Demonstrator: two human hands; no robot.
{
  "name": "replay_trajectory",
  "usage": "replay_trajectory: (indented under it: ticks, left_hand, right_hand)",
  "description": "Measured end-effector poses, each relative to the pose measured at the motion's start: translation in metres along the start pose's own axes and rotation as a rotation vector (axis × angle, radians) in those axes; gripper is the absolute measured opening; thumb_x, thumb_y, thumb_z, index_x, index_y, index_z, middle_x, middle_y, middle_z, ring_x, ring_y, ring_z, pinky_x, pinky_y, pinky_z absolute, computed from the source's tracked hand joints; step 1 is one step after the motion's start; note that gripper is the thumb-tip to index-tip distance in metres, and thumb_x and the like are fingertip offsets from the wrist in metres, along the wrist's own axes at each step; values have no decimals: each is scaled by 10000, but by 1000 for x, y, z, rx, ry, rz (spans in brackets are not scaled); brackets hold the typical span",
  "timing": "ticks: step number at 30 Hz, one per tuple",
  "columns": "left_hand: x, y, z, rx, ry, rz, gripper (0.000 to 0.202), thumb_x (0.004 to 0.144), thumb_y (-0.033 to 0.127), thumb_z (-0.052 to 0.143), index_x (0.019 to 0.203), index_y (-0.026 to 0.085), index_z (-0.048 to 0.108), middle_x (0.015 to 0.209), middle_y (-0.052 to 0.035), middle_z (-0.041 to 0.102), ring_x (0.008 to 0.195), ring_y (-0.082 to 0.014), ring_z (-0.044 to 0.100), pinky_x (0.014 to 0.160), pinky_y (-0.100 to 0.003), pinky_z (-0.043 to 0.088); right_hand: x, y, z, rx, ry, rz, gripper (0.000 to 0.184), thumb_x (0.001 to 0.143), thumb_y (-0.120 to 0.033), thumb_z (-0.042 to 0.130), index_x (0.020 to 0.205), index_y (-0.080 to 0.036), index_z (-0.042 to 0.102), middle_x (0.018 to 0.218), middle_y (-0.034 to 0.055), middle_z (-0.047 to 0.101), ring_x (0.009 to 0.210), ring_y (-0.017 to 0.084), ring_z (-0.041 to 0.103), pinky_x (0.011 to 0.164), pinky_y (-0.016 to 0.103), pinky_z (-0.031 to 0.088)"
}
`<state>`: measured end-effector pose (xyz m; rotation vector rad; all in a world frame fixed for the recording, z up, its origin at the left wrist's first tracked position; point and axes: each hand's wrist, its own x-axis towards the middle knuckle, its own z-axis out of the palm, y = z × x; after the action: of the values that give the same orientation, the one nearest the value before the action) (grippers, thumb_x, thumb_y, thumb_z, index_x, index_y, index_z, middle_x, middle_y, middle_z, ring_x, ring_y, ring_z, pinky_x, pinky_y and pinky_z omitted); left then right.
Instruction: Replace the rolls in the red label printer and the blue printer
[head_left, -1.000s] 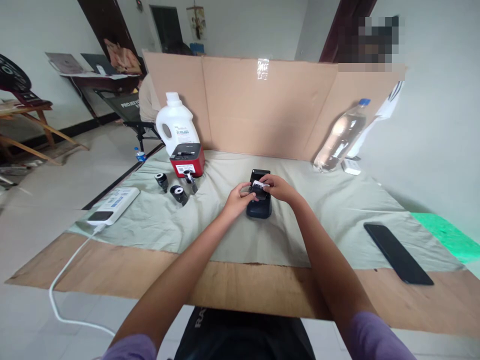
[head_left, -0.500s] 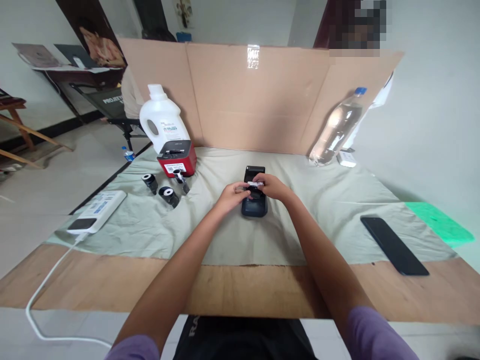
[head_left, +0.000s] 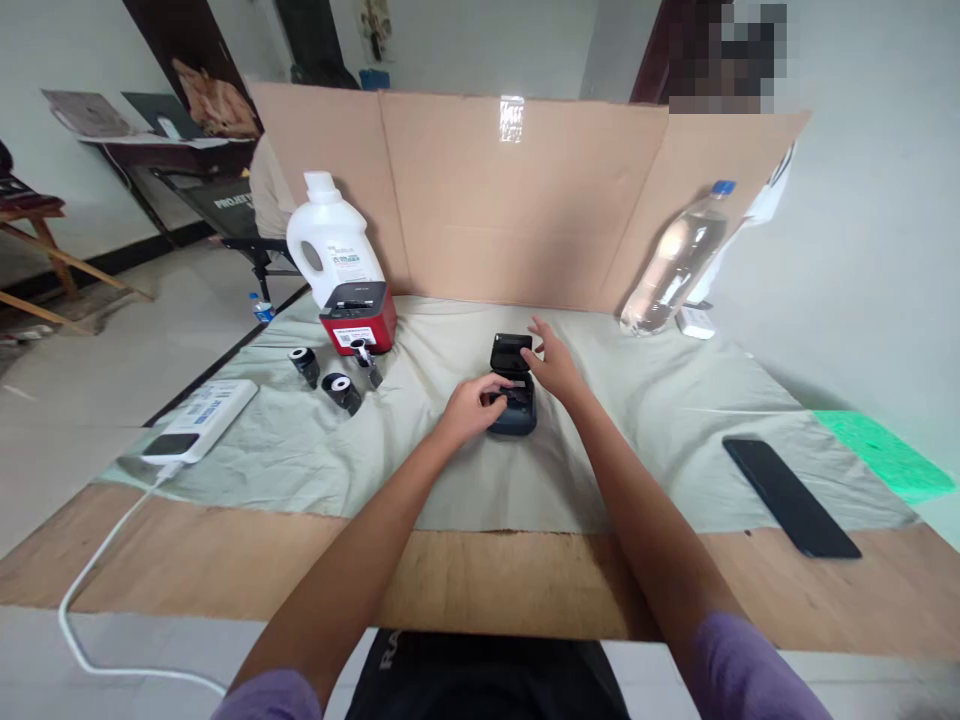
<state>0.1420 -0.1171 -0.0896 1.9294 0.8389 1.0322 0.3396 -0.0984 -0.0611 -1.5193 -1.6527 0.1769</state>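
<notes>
A small dark label printer (head_left: 514, 415) sits on the grey-green cloth (head_left: 420, 440) in the middle, its lid (head_left: 511, 352) flipped up at the back. My left hand (head_left: 469, 405) rests on the printer's left side, fingers curled against its open bay. My right hand (head_left: 549, 362) hovers at the lid's right edge with fingers spread and nothing in it. What lies inside the bay is hidden by my left fingers.
A red printer (head_left: 357, 318) and white jug (head_left: 332, 240) stand back left, with three black rolls (head_left: 342, 391) in front. A white power bank (head_left: 199, 419) with cable lies left, a phone (head_left: 790, 495) right, a water bottle (head_left: 675, 264) by the cardboard screen (head_left: 517, 210).
The small white roll that both hands held over the printer is out of sight now. My right hand has let go and moved back beside the lid; my left hand has dropped onto the printer.
</notes>
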Motion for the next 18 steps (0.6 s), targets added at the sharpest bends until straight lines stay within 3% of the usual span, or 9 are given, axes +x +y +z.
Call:
replay_trajectory:
  ticks: [4,7,10,12,14,18]
  left_hand:
    - [-6,8,-4,367,-15,85,270,824,210,634,1066,248,748,808,7,744,635,-130,619,666,-246,461]
    - [-6,6,-5,394,20,193,218,888,241,611,1052,249,755,858,-5,762,674,-132,652,697,-243,475]
    - [-5,1,-5,339,66,299,208,934,245,575,1035,235,756,909,-24,769,732,-132,672,730,-237,485]
    - [-4,-1,-4,310,82,321,203,939,246,574,1023,226,757,898,-30,766,742,-134,670,730,-237,483]
    - [-2,-2,-3,281,100,299,198,937,258,579,1010,223,759,889,-32,758,732,-134,656,718,-239,477]
    - [3,-2,4,173,164,130,182,908,305,621,977,212,761,767,-9,694,649,-123,577,665,-237,450]
  right_hand:
    - [3,2,-6,131,-65,-28,282,861,-233,557,1119,-202,668,1120,90,654,831,191,607,848,389,516]
    - [-3,-1,-14,148,-194,-65,157,825,-234,619,942,-202,718,972,48,638,759,162,581,800,357,515]
    - [-11,1,-19,158,-382,-74,126,778,-201,667,872,-201,750,952,47,609,762,153,577,783,337,516]
    - [-18,6,-19,182,-393,-49,172,769,-196,672,913,-210,766,1025,68,604,854,175,597,826,350,519]
    - [-23,13,-16,258,-346,4,294,790,-240,670,1074,-237,747,1153,84,611,977,207,604,900,383,509]
    - [-31,27,-5,504,-375,144,485,807,-352,666,1282,-255,651,1265,72,651,1153,249,585,1037,433,447]
